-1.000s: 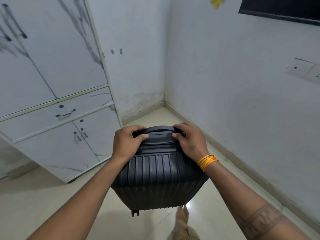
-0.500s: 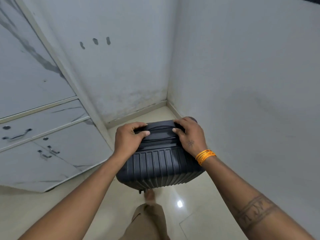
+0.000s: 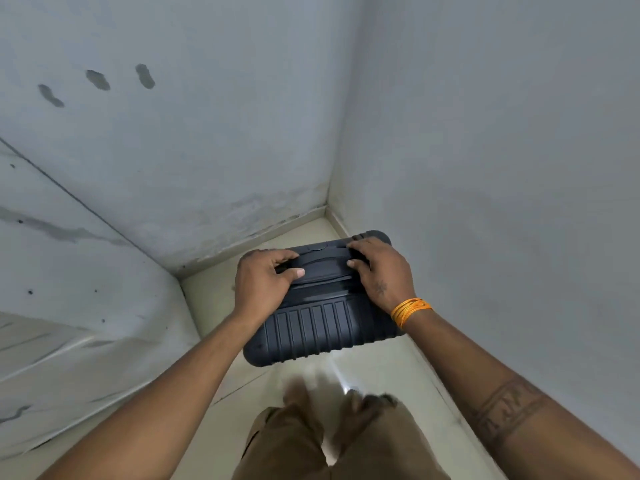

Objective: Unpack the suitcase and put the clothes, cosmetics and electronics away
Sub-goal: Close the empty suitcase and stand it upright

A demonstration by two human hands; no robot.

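A black ribbed hard-shell suitcase (image 3: 315,332) stands upright and shut in the corner of the room, close to the right wall. My left hand (image 3: 265,284) grips the left end of its top handle (image 3: 320,263), fingers curled over it. My right hand (image 3: 379,268), with orange threads on the wrist, grips the right end of the same handle. The suitcase's wheels and lower part are hidden from this angle.
A white marbled wardrobe (image 3: 69,306) fills the left side, its corner close to the suitcase. Grey walls (image 3: 502,168) meet in the corner behind it. My legs in brown trousers (image 3: 332,441) stand on the cream tiled floor (image 3: 377,368) just behind the suitcase.
I have walked the suitcase forward into the corner, past the wardrobe's drawers. Both hands have kept their grip on the handle, and the view has tilted further down.
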